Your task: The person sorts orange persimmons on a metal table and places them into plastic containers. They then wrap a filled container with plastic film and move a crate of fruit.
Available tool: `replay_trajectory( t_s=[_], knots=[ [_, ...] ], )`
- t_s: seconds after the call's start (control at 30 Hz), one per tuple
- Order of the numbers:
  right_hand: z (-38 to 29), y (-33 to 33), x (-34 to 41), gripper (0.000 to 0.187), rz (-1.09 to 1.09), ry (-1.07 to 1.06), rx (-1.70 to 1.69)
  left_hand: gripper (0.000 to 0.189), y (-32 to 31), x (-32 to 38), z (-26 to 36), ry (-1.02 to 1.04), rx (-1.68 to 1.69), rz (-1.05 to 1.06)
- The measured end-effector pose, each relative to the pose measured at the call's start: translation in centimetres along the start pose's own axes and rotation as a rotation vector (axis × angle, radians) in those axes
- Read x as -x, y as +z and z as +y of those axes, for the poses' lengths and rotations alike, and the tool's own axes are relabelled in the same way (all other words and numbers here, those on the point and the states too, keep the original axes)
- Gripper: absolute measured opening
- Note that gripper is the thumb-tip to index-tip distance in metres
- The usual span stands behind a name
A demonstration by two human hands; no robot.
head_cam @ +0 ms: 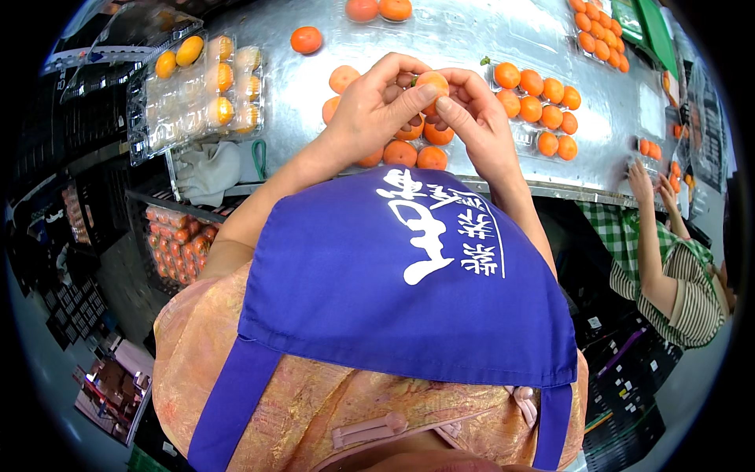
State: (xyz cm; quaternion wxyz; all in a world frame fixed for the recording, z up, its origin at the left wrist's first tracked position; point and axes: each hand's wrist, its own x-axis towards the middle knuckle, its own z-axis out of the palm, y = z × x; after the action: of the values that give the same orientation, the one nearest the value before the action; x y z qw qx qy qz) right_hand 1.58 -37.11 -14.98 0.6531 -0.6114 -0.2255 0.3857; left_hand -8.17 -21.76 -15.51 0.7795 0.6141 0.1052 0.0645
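Between my two hands is one orange persimmon [432, 84], with a bit of green calyx showing at its left side. My left hand [377, 103] grips it with thumb and bent fingers. From the other side, my right hand [481, 112] also has its thumb and fingers on it. Directly below the hands, several persimmons [400, 153] sit close together near the table's front edge, partly covered by my hands and apron. More persimmons [344, 79] lie just left of my left hand. To the right of my right hand, a clear plastic tray [527, 137] holds rows of persimmons [531, 110].
Stacked clear clamshell trays [171, 112] with fruit stand at the left of the metal table [265, 35]. Single persimmons [306, 39] lie farther back. A white cloth glove [207, 172] rests by the left edge. At right, a co-worker's hands [642, 182] handle another tray.
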Motion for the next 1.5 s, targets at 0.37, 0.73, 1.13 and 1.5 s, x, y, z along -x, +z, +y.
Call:
replay_trajectory(
  t_s=[0.37,0.73,1.13,1.5],
  knots=[
    [2.2,-1.7,-0.8,0.017,0.198,-0.012,0.269,0.041,-0.5,-0.2,-0.4,-0.246,0.387,-0.073],
    [-0.3,-1.0,-2.0,0.027,0.175,-0.291,0.222,0.048,-0.1,-0.5,-0.6,-0.461,0.667,-0.074],
    [-0.2,1.1,-2.7,0.035,-0.078,0.082,0.073,0.047,0.6,-0.2,-1.6,-0.417,0.486,-0.15],
    [3.4,-1.3,-2.0,0.034,0.117,0.209,0.113,0.053,0.7,-0.1,-0.5,-0.584,0.745,-0.159]
  ],
)
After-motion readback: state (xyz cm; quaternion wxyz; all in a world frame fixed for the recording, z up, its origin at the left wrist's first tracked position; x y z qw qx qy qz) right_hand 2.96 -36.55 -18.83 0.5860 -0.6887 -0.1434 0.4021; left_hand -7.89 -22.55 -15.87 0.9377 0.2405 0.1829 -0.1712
